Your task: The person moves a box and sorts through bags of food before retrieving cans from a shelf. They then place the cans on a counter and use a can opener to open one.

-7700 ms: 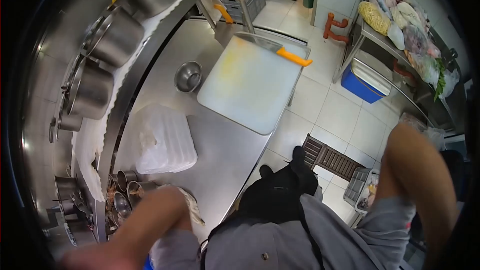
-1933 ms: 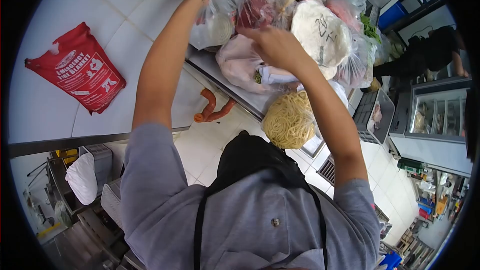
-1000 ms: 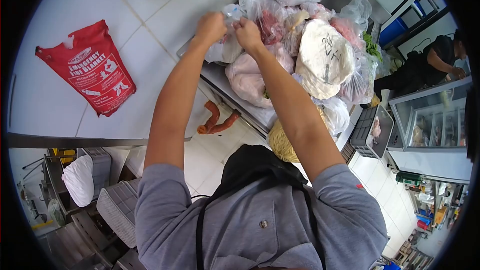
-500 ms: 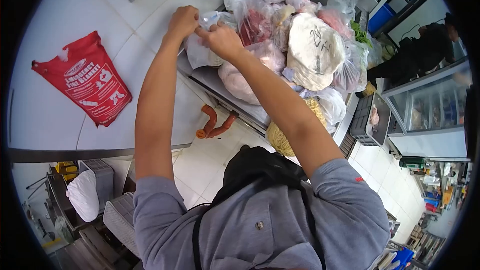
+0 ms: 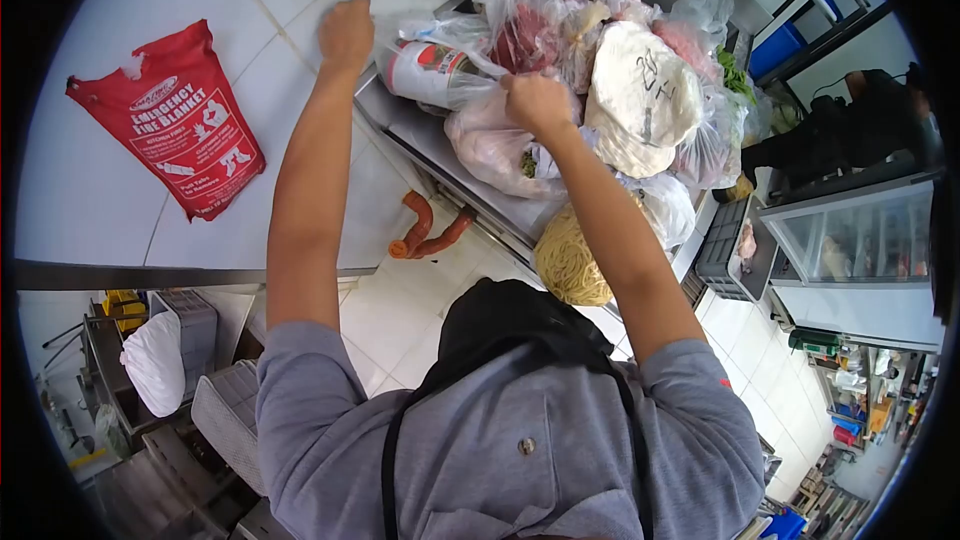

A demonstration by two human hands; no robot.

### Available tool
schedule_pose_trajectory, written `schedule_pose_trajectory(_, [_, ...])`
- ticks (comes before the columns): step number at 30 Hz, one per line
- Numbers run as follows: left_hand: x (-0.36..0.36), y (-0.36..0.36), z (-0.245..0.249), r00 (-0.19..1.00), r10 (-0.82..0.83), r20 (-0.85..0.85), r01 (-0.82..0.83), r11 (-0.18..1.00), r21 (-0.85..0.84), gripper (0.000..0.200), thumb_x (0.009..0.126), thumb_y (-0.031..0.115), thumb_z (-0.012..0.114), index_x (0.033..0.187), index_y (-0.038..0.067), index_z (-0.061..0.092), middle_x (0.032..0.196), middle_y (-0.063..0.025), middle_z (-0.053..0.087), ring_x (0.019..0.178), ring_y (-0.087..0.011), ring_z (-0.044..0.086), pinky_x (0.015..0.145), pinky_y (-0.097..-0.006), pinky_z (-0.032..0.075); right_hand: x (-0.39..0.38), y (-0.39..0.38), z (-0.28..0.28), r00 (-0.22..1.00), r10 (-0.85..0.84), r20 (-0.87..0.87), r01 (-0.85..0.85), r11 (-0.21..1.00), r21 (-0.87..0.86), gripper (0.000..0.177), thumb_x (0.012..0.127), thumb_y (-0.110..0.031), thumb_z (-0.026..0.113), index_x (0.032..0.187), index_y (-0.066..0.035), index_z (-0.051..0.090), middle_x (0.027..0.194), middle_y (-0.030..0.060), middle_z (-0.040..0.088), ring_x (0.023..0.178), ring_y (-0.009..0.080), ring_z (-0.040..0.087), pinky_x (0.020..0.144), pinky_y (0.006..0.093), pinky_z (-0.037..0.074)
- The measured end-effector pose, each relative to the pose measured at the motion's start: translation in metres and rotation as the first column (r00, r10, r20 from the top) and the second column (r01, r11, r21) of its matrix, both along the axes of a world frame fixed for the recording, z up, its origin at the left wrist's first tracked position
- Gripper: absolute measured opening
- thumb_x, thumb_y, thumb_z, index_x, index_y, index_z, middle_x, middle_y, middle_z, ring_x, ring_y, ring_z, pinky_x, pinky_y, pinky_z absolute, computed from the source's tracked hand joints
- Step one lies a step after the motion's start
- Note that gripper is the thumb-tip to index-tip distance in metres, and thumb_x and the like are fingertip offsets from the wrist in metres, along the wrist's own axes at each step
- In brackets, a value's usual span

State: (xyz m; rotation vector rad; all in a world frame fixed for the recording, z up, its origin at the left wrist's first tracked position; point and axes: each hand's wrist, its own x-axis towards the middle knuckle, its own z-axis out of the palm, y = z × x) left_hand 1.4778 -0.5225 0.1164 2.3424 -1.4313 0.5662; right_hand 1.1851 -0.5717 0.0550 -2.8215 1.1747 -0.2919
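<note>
Gripping a clear plastic bag [image 5: 462,32] from both ends, the person stands at a steel table [image 5: 418,136] in the upper middle of the head view.

The left hand [image 5: 347,32] is a closed fist at the table's left corner, against the tiled wall. Whether it pinches a fold of the plastic or only presses beside it, I cannot tell. The right hand [image 5: 537,103] is closed too, its fingers curled around a bunched bit of film lower and further right.

Between them lies a white canister with a red label [image 5: 430,68], inside the bag and on its side. Its long axis runs nearly left to right, tipped slightly down toward the right. It lies right of the left fist and up-left of the right one, and the left hand is somewhat nearer to its end.

Behind and right of the hands is a heap of bagged food:
- a bag of red meat [image 5: 520,36] touches the canister's bag from above
- a pale pink bag [image 5: 488,145] sits just below the right hand
- a big round white bag with handwriting [image 5: 642,90] lies further right
- yellow noodles [image 5: 568,260] hang at the table's lower edge

A red fire blanket pouch [image 5: 165,130] hangs on the wall at left. Another person [image 5: 870,120] stands at the far right, above a glass-fronted cabinet [image 5: 850,240].
</note>
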Motion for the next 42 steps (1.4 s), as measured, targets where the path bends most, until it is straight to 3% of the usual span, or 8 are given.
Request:
schedule_pose_trajectory(10, [-0.021, 0.047, -0.134, 0.872, 0.063, -0.485, -0.247, 0.913, -0.325, 0.032, 0.084, 0.014, 0.062, 0.113, 0.000, 0.060, 0.100, -0.0229, 0.067, 0.085, -0.0356, 0.068, 0.075, -0.0426, 0.056, 0.024, 0.011, 0.011, 0.990, -0.068, 0.121, 0.059, 0.995, 0.076, 0.025, 0.079, -0.014, 0.060, 0.100, -0.011, 0.074, 0.094, 0.0189, 0.071, 0.090, 0.0363, 0.070, 0.077, 0.0464, 0.057])
schedule_pose_trajectory(12, [-0.058, 0.054, -0.116, 0.191, -0.256, -0.948, -0.440, 0.841, -0.315, 0.035, 0.088, 0.010, 0.058, 0.121, 0.000, 0.055, 0.102, -0.0126, 0.065, 0.080, -0.0228, 0.066, 0.068, -0.0370, 0.056, 0.045, 0.024, 0.017, 0.917, 0.148, 0.372, -0.128, 0.989, -0.076, 0.022, 0.078, -0.014, 0.062, 0.096, -0.009, 0.074, 0.095, 0.0175, 0.069, 0.092, 0.0355, 0.069, 0.079, 0.0455, 0.056])
schedule_pose_trajectory(15, [-0.066, 0.051, -0.113, 0.055, -0.388, -0.920, -0.450, 0.813, -0.370, 0.037, 0.090, 0.011, 0.056, 0.125, 0.001, 0.052, 0.096, -0.0080, 0.062, 0.078, -0.0183, 0.063, 0.066, -0.0329, 0.056, 0.096, 0.028, 0.013, 0.841, 0.410, 0.352, -0.350, 0.910, -0.222, 0.020, 0.080, -0.015, 0.062, 0.095, -0.010, 0.074, 0.098, 0.0158, 0.066, 0.096, 0.0337, 0.066, 0.081, 0.0444, 0.055])
schedule_pose_trajectory(23, [-0.034, 0.058, -0.133, 0.719, -0.053, -0.693, -0.298, 0.878, -0.375, 0.033, 0.084, 0.013, 0.062, 0.114, 0.000, 0.056, 0.089, -0.0103, 0.065, 0.083, -0.0230, 0.066, 0.068, -0.0380, 0.056, 0.101, 0.021, -0.003, 0.963, 0.229, 0.139, -0.190, 0.949, -0.250, 0.035, 0.077, -0.023, 0.068, 0.109, -0.012, 0.069, 0.118, 0.0230, 0.058, 0.115, 0.0406, 0.057, 0.095, 0.0495, 0.045])
schedule_pose_trajectory(25, [-0.032, 0.061, -0.121, -0.021, -0.380, -0.925, -0.489, 0.811, -0.322, 0.033, 0.086, 0.017, 0.064, 0.114, 0.000, 0.056, 0.091, -0.0097, 0.064, 0.084, -0.0229, 0.065, 0.072, -0.0408, 0.056, 0.101, 0.023, -0.002, 0.996, 0.087, -0.031, -0.091, 0.981, -0.169, 0.046, 0.074, -0.028, 0.072, 0.118, -0.015, 0.066, 0.121, 0.0274, 0.054, 0.117, 0.0471, 0.053, 0.096, 0.0541, 0.043])
schedule_pose_trajectory(38, [-0.044, 0.051, -0.156, -0.110, -0.300, -0.947, -0.360, 0.901, -0.244, 0.034, 0.098, 0.029, 0.052, 0.123, 0.007, 0.054, 0.101, -0.0117, 0.061, 0.081, -0.0254, 0.061, 0.076, -0.0439, 0.056, 0.102, 0.016, 0.054, 0.962, 0.069, -0.264, -0.061, 0.997, 0.038, 0.074, 0.058, -0.045, 0.086, 0.118, -0.005, 0.068, 0.124, 0.0238, 0.061, 0.116, 0.0397, 0.059, 0.093, 0.0552, 0.048])
schedule_pose_trajectory(40, [-0.060, 0.053, -0.146, -0.608, -0.563, -0.559, -0.517, 0.816, -0.259, 0.041, 0.101, 0.031, 0.044, 0.135, 0.008, 0.048, 0.127, -0.0171, 0.055, 0.112, -0.0344, 0.058, 0.094, -0.0542, 0.052, 0.091, 0.014, 0.069, 0.960, 0.110, -0.258, -0.034, 0.958, 0.283, 0.083, 0.055, -0.047, 0.088, 0.122, -0.004, 0.065, 0.128, 0.0237, 0.058, 0.112, 0.0353, 0.063, 0.088, 0.0572, 0.052])
schedule_pose_trajectory(42, [-0.072, 0.052, -0.142, -0.591, -0.564, -0.576, -0.521, 0.813, -0.261, 0.045, 0.102, 0.033, 0.041, 0.139, 0.008, 0.045, 0.137, -0.0176, 0.048, 0.122, -0.0368, 0.051, 0.100, -0.0572, 0.047, 0.083, 0.008, 0.054, 0.989, 0.048, -0.141, -0.012, 0.969, 0.246, 0.086, 0.054, -0.048, 0.088, 0.125, -0.005, 0.063, 0.126, 0.0236, 0.058, 0.112, 0.0359, 0.063, 0.090, 0.0529, 0.053])
